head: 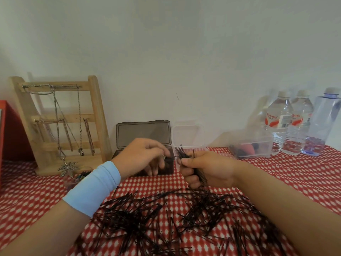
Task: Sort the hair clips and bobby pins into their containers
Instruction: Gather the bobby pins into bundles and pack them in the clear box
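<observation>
A large loose pile of black bobby pins (166,218) covers the red-and-white checked cloth in front of me. My right hand (206,169) is closed around a bunch of bobby pins (186,154) that stick up from the fist. My left hand (145,156), with a light blue wristband, pinches a single pin at the edge of that bunch, right over the open dark brown box (144,133), whose lid stands upright. A clear open box (188,135) stands just behind my right hand.
A wooden jewellery rack (60,122) with hanging chains stands at the back left, a red box (11,132) beside it. A clear container (252,146) with dark and red items sits at the back right, next to three water bottles (295,122). Small coloured items (79,177) lie under my left wrist.
</observation>
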The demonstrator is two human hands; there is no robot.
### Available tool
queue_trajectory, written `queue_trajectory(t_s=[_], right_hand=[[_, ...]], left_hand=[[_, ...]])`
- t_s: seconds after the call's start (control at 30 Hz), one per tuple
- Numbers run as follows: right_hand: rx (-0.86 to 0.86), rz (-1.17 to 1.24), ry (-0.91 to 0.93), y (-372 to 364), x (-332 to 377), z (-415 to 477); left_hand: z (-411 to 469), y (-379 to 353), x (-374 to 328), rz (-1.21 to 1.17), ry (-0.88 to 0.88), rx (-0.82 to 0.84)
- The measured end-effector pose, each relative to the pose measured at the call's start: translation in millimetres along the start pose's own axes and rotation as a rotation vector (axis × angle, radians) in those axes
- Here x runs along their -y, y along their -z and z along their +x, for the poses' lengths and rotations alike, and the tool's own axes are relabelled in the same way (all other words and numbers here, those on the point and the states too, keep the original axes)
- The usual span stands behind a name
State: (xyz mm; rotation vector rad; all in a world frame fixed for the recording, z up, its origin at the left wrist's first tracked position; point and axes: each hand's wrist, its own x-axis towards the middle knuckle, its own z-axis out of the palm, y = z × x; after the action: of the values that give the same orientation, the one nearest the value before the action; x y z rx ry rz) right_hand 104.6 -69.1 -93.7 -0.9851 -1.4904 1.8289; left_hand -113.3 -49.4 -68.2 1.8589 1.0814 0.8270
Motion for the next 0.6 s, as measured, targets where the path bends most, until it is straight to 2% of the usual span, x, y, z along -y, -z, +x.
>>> queue_trajectory(t_s=[0.07,0.1,0.23,0.47,0.6], right_hand=[[0.015,-0.003,0.009,2,0,-1],[0.021,-0.008,0.009,2,-1,-1],[0.050,-0.020,0.004,1,0,-1],[0.088,-0.041,0.005,0,0,-1],[0.018,-0.042,0.044,2,0,0]], left_hand=[[-3,-5,-2,0.131,0.058,0.189],[-4,-8,-2,0.148,0.064,0.212],[-2,-10,-1,0.115,0.063,0.132],[-1,-2,3,0.366,-0.143,0.108],[1,4,11,0.337,-0.223,-0.120]])
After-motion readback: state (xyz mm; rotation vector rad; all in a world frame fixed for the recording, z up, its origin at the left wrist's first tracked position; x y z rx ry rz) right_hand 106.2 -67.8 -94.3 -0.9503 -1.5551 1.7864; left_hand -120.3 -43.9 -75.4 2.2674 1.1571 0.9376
